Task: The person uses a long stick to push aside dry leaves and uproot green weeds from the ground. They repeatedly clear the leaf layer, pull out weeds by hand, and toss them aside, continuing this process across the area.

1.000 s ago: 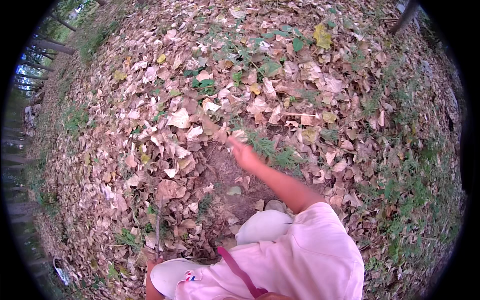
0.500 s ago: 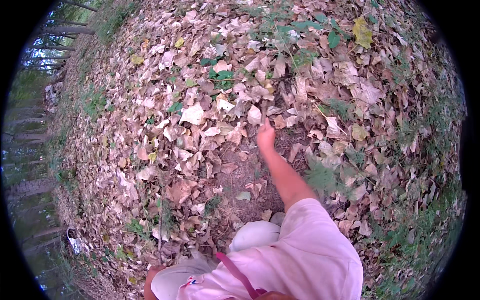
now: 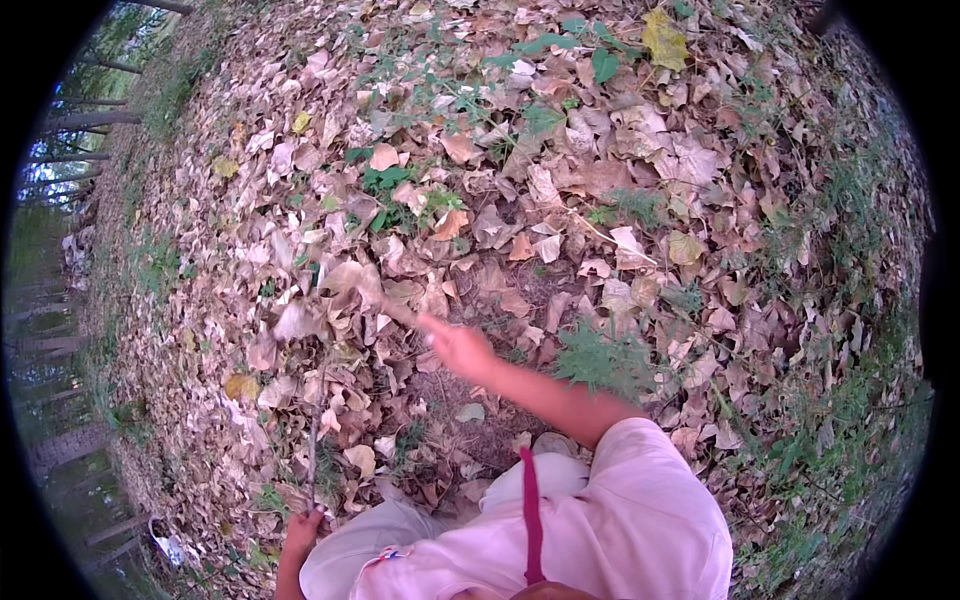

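My right hand [image 3: 458,347] reaches forward over the leaf litter, closed round a short brown stick [image 3: 397,309]. The stick points to the far left, and its far end is blurred among dry tan leaves [image 3: 355,280]. Some leaves by its tip are smeared by motion. Low on the left, beside my knee, my left hand [image 3: 302,530] is closed on the lower end of a thin dark stick [image 3: 314,450]. That one stands up from the hand toward the leaves ahead.
Dry leaves cover most of the ground, with a patch of bare soil [image 3: 450,410] before my knees. Green weeds [image 3: 603,357] grow right of my forearm, others farther off. Tree trunks [image 3: 75,447] line the left edge, near a white scrap [image 3: 170,545].
My right hand has swept left and nearer with its stick, which now points left instead of ahead. Leaves near it have shifted. My left hand shows more fully, still on the thin stick.
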{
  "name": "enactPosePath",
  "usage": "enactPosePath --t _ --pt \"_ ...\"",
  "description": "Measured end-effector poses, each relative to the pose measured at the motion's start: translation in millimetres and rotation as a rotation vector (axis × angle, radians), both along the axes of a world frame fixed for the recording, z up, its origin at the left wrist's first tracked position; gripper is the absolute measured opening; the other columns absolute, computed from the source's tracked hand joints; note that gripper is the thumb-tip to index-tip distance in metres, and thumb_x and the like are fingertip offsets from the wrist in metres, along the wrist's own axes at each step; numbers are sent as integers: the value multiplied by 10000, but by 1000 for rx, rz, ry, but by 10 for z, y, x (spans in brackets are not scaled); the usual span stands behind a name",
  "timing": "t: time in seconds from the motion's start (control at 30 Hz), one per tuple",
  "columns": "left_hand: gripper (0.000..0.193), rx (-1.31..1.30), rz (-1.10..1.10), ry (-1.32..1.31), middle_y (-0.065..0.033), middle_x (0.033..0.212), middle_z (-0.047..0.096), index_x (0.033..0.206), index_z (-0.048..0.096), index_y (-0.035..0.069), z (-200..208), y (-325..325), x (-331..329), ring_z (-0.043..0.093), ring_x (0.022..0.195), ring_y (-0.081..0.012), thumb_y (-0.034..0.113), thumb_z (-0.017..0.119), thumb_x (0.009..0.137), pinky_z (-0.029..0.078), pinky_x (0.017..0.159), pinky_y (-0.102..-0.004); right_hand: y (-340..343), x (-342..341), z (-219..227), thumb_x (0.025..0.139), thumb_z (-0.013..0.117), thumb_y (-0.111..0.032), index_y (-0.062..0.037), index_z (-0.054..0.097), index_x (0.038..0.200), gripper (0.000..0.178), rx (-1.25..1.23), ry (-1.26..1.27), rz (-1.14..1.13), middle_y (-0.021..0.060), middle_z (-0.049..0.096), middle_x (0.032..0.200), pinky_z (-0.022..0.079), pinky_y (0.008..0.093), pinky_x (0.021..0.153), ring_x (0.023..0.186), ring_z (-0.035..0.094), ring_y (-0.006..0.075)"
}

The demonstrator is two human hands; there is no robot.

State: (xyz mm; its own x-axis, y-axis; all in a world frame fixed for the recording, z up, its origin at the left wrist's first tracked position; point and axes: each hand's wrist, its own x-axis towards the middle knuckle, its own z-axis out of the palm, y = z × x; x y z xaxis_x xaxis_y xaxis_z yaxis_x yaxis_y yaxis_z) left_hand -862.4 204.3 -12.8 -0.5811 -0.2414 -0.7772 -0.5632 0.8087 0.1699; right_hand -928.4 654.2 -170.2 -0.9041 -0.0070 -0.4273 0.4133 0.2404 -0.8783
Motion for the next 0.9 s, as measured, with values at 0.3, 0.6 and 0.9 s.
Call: enactPosePath --t 0.3,0.6,0.9 --pt "314 365 261 353 -51 585 542 693 562 12 -560 1121 -817 521 489 -137 283 565 853 445 475 -261 2321 -679 -254 825 562 -250 -11 562 936 264 -201 346 -1041 77 585 753 448 320 649 713 569 169" --pt "338 496 99 -36 -55 606 591 664 611 8 -1041 1742 109 553 518 -128 293 588 845 454 516 -250 1700 -970 -631 812 511 -282 -64 518 1089 353 494 155 -528 212 599 907 441 448 765 863 564 372" --pt "358 500 333 234 -55 542 541 574 536 22 -1140 1576 133 522 465 -141 254 571 844 433 462 -265 1148 -141 -616 815 537 -300 -78 546 914 243 678 290 257 121 577 829 445 423 728 832 563 292"
